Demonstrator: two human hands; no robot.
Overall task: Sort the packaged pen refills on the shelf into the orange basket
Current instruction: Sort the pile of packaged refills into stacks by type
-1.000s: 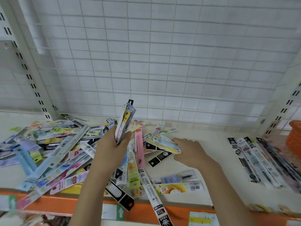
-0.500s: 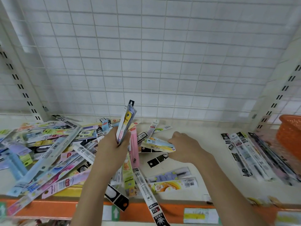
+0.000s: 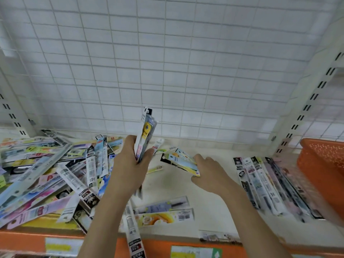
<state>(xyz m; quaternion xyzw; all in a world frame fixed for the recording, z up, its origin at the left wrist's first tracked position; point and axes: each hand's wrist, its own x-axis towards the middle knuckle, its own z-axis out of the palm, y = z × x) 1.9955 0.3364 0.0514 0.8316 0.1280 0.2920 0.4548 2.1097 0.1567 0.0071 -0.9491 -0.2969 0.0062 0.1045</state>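
My left hand (image 3: pixel 130 168) grips an upright bundle of refill packs (image 3: pixel 146 131) above the middle of the shelf. To its right, my right hand (image 3: pixel 210 174) holds a pale blue and yellow refill pack (image 3: pixel 181 162) lifted just off the shelf. A big loose heap of packaged refills (image 3: pixel 46 175) covers the shelf's left half. A tidy row of refill packs (image 3: pixel 270 185) lies at the right, beside the orange basket (image 3: pixel 323 161) at the far right edge.
Two packs (image 3: pixel 163 211) lie near the front edge between my arms, and one long pack (image 3: pixel 133 233) hangs over the orange shelf lip (image 3: pixel 158 246). A white wire grid (image 3: pixel 167 62) backs the shelf, with slotted uprights (image 3: pixel 305 108) at both sides.
My right hand has lifted the pale pack and moved right with it. The view has swung right, bringing more of the orange basket into sight. My left hand keeps its bundle.
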